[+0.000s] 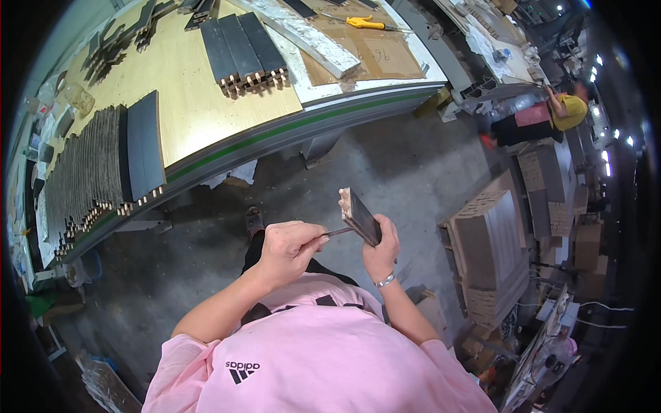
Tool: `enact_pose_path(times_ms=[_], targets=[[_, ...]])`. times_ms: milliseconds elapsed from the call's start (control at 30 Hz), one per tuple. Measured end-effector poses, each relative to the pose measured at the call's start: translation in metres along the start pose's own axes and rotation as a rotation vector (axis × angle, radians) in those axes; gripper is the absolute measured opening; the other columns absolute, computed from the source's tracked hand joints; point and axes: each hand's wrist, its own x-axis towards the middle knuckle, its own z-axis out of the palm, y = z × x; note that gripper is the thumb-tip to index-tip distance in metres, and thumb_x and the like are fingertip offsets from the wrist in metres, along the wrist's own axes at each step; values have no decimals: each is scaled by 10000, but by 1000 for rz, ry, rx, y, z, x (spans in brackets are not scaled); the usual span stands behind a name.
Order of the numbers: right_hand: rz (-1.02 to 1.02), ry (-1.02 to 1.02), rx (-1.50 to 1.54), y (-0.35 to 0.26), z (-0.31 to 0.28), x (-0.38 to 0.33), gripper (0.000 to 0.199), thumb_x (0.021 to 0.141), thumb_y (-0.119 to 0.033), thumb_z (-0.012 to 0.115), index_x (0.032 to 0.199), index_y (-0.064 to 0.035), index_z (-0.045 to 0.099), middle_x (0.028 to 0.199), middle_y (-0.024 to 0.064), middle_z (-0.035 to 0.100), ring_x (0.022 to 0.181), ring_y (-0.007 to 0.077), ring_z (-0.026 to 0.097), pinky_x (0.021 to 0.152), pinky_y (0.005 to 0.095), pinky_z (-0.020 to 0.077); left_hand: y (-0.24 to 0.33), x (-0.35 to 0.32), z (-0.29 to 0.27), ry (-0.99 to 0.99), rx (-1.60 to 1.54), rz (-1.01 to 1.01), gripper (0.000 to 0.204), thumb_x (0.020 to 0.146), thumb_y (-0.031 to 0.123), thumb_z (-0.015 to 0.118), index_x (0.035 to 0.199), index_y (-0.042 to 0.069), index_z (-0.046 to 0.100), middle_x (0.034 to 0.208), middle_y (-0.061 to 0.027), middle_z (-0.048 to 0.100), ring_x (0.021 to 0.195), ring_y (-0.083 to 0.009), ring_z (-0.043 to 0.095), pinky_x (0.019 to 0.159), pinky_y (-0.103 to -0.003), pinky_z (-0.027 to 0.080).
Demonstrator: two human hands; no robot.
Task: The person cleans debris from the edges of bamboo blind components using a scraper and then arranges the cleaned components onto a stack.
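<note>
My right hand [383, 252] grips a short dark board [363, 221] with pale wooden dowels sticking out of its end. The board is tilted, its dowel end pointing up and away from me. Just left of it, my left hand [289, 246] is closed in a pinch on a thin dark strip [337, 232]. The strip's far tip reaches the board's edge; whether it touches cannot be made out, nor can its exact kind.
A worktable [241, 143] stands ahead, bearing a long row of similar boards [89, 165], a smaller group [244, 48] and a yellow-handled air blow gun [365, 23]. Stacked panels [489, 248] stand on the right. Another person [551, 113] stands at the far right.
</note>
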Motion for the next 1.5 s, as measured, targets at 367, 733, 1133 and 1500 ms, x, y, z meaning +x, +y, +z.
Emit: enact_pose_path(times_ms=[367,733,1133,1500], targets=[[-3,12,16,6,1,4,422,675,71,606,1079,-46,578,946,149,616,911,369,592,782,435,478,-10,5,1,49,-189,-422,97,891,74,643,859,-13,673,610,-74,648,530,-117,623,515,-267,473],[129,-36,110,21,8,1,416,693,85,587,1084,-55,596,983,163,649,915,370,630,796,413,501,-8,15,4,-36,-289,-322,130,903,86,638,838,-22,672,611,-75,650,554,-97,626,518,-250,470],[137,-93,209,20,11,0,347,730,61,576,1061,-38,608,928,182,662,872,365,658,768,393,511,-13,23,11,-17,-238,-409,128,900,82,627,823,-7,676,607,-38,641,534,-74,587,506,-228,452],[212,-158,385,15,10,-3,338,731,46,542,1058,-3,614,861,173,654,792,277,666,745,328,509,-16,21,6,63,-151,-431,106,891,68,634,836,-17,667,605,-70,638,546,-108,627,524,-254,472]])
